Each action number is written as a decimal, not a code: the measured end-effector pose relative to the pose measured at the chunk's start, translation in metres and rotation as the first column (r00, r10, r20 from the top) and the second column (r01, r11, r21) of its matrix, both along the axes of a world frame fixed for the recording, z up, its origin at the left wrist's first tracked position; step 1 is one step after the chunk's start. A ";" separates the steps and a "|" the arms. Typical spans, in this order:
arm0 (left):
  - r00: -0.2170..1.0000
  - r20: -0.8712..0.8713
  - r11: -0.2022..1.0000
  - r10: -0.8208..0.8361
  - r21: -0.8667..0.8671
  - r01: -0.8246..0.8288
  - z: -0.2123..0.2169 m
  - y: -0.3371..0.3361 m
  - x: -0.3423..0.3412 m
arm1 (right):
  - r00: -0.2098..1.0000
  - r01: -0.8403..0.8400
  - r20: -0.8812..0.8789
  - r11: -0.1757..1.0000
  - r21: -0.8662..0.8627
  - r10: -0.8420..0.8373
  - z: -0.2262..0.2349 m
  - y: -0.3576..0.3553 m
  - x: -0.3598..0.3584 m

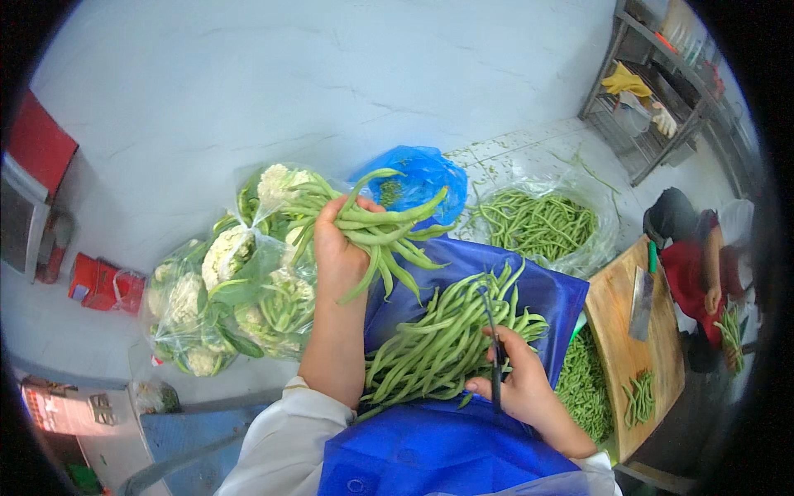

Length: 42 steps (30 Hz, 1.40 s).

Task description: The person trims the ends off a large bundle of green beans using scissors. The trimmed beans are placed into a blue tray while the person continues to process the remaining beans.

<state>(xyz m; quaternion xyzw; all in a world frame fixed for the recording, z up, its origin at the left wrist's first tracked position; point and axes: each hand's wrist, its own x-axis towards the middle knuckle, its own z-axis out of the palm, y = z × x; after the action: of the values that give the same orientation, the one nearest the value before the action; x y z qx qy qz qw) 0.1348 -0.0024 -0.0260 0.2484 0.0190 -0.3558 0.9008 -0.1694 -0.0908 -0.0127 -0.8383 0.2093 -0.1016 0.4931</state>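
Note:
My left hand (343, 248) is closed round a bunch of long green beans (397, 227), held up and fanning out past the fingers. My right hand (521, 376) grips black-handled scissors (496, 364), whose narrow blades point away from me over more beans. That larger heap of green beans (438, 335) lies across the blue apron (413, 446) spread on my lap. The two hands are apart, the left one higher and farther out.
Clear bags of cauliflower (186, 298) stand at the left. A blue plastic bag (447, 178) with green scraps and a clear bag of beans (538, 219) sit ahead. On the right, a wooden cutting board (612, 331) bears a cleaver (641, 306); another person's hand (712, 299) is beyond.

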 end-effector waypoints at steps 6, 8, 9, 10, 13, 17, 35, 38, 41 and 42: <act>0.992 -0.112 0.997 0.051 0.070 -0.044 0.012 -0.009 -0.021 | 0.999 0.034 0.023 0.980 -0.197 -0.030 0.000 -0.004 0.014; 0.986 -0.159 0.998 0.051 0.036 -0.046 0.015 -0.009 -0.023 | 1.000 0.010 0.030 0.976 -0.216 -0.004 0.001 -0.007 0.019; 0.990 -0.133 0.997 0.056 0.056 -0.049 0.016 -0.010 -0.025 | 0.999 -0.002 0.031 0.974 -0.228 0.010 0.002 -0.009 0.021; 0.992 -0.107 0.996 0.060 0.076 -0.052 0.017 -0.009 -0.027 | 0.999 -0.007 0.049 0.971 -0.238 0.019 0.001 -0.011 0.022; 0.993 -0.116 0.998 0.030 0.067 -0.022 0.012 -0.011 -0.029 | 0.995 -0.008 0.096 0.966 -0.257 0.034 0.000 -0.014 0.028; 0.975 -0.219 0.999 -0.035 0.009 0.038 0.004 -0.014 -0.028 | 0.994 -0.019 0.096 0.961 -0.276 0.048 0.002 -0.016 0.036; 0.929 -0.268 0.933 -0.257 -0.318 0.167 -0.014 -0.007 -0.025 | 0.996 -0.033 0.075 0.973 -0.228 0.051 0.004 -0.024 0.040; 0.951 -0.138 0.936 -0.275 -0.265 0.232 -0.011 -0.005 -0.028 | 0.997 0.004 0.076 0.982 -0.189 0.011 -0.001 -0.022 0.042; 0.966 -0.200 0.967 -0.164 -0.225 0.117 -0.014 -0.007 -0.028 | 0.987 0.059 0.154 0.993 -0.101 -0.043 0.001 -0.019 0.038; 0.980 -0.189 0.992 -0.067 -0.119 0.045 -0.008 -0.008 -0.030 | 0.990 0.048 0.139 0.995 -0.082 -0.036 0.006 -0.022 0.036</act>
<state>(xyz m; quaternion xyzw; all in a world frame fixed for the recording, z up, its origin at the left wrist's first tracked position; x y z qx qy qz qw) 0.1050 -0.0106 -0.0341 0.1612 0.0788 -0.4039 0.8970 -0.1330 -0.1127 -0.0065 -0.8450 0.1881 -0.1783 0.4677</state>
